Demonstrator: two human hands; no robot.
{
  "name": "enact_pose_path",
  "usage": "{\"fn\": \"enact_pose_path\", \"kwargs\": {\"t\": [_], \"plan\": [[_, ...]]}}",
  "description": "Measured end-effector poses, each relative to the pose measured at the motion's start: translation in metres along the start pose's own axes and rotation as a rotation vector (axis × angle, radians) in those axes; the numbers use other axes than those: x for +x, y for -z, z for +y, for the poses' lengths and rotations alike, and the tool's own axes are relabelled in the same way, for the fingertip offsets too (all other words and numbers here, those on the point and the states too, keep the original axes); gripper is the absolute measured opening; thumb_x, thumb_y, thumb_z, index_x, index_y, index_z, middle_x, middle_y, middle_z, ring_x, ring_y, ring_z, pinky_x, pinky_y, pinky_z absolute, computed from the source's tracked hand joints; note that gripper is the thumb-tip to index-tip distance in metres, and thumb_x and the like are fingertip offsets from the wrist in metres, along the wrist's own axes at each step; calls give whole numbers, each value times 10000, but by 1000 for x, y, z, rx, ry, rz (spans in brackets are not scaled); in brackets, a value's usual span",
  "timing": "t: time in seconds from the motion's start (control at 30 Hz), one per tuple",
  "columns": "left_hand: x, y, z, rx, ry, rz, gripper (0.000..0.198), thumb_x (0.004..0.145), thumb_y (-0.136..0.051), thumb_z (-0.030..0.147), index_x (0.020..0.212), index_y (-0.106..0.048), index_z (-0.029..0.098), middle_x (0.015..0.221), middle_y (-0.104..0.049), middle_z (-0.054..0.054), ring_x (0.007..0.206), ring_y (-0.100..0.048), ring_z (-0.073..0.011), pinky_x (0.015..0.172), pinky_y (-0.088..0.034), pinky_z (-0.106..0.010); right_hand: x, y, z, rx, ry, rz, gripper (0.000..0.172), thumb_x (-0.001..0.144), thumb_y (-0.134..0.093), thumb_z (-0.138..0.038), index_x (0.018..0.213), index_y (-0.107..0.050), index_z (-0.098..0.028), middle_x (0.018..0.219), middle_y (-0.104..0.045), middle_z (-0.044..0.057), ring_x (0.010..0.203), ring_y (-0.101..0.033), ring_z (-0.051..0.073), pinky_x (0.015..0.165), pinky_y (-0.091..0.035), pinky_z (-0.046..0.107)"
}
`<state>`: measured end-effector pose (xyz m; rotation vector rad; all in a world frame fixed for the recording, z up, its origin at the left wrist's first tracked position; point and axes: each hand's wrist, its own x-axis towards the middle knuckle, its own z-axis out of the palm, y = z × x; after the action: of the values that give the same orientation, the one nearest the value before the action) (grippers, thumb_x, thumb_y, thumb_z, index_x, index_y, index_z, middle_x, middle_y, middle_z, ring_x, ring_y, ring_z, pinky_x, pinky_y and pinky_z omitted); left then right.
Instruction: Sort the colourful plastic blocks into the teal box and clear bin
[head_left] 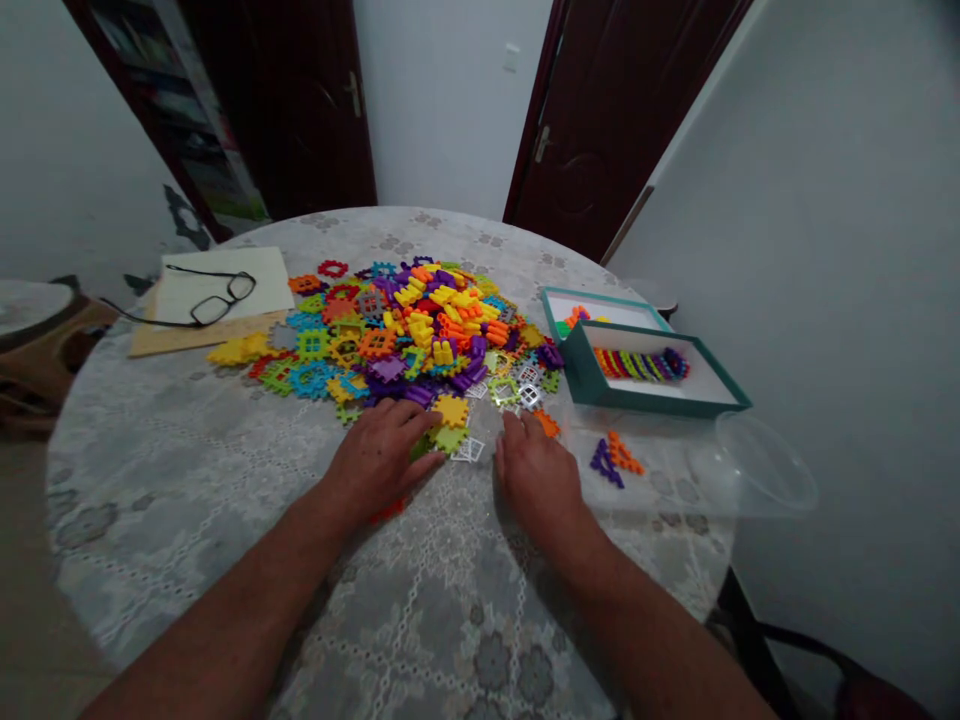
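Note:
A heap of colourful plastic interlocking pieces (pixel 409 335) lies in the middle of a round table (pixel 187 470) with a lace-patterned cloth. My left hand (pixel 382 455) rests palm down at the near edge of the heap, fingers lying over green and yellow pieces, with a red piece (pixel 388 512) showing under the palm. My right hand (pixel 534 470) rests flat beside it, fingers stretched toward clear and orange pieces (pixel 547 424). Neither hand grips anything that I can see.
A teal box (pixel 652 375) with a row of stacked pieces stands right, its lid (pixel 600 310) behind it. A clear plastic lid (pixel 765 475) and two loose pieces (pixel 615 460) lie near the right edge. Glasses (pixel 217 300) on paper lie far left. Dark doors stand behind.

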<state>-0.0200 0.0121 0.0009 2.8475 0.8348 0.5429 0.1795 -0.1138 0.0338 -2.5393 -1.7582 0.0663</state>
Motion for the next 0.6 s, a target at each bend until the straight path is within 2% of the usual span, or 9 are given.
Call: {"fn": "enact_pose_path", "kwargs": {"t": [0.1,0.3,0.47,0.6], "plan": [[0,0,1,-13,3,-11,406,989,-706,426,1336,-676,216,1224,-706,-117,1078,-612,-301,934,-504,-454,0,6,7,-101,-75,-129,359,1053,-441,-100,1368,-606,-145,1244,-688,221,961,-774,304,753,-616,399],[1,2,3,-66,17,14,349,984,-714,370,1297,-688,217,1241,-699,-119,1127,-615,-302,981,-502,-463,4,-1,11,-144,-24,-144,322,1022,-449,-39,1263,-632,-149,1211,-667,195,1019,-749,284,799,-598,365],[0,2,3,-66,-11,-2,347,1003,-692,385,1312,-688,228,1285,-692,-120,1131,-603,-299,988,-494,-468,3,-10,4,-146,52,-91,257,1036,-473,-89,1214,-638,-172,1180,-655,164,936,-738,253,765,-584,343],[0,-2,1,-64,-17,-11,310,1023,-658,366,1293,-694,219,1180,-729,-111,1072,-607,-288,943,-493,-448,1,-20,0,26,183,23,286,1049,-509,-158,1294,-648,-207,1200,-655,144,921,-712,238,776,-578,337]]}}
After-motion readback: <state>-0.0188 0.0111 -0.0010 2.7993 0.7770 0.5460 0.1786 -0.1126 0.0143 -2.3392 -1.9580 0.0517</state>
